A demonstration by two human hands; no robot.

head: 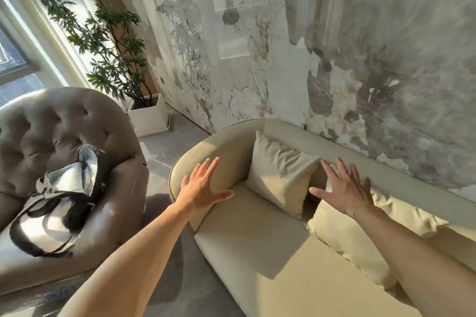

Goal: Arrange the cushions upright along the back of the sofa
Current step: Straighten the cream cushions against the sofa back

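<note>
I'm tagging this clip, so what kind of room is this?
Most likely a home living room: a cream sofa with cushions along a marbled wall, a tufted armchair beside it, and a potted plant by the window.

We see a cream leather sofa [257, 252] against a marbled grey-white wall [360, 46]. One cream fabric cushion [279, 175] stands upright in the sofa's corner at 12 o'clock; a second cream cushion [353, 234] leans against the backrest at 3 o'clock. Left hand [203, 185] and right hand [343, 188] are spread, empty, flanking the upright cushion. At 9 o'clock, a tufted taupe armchair [51, 136] holds a black-and-white cloth [61, 193]; a potted green plant [113, 46] sits at 11 o'clock.
</note>
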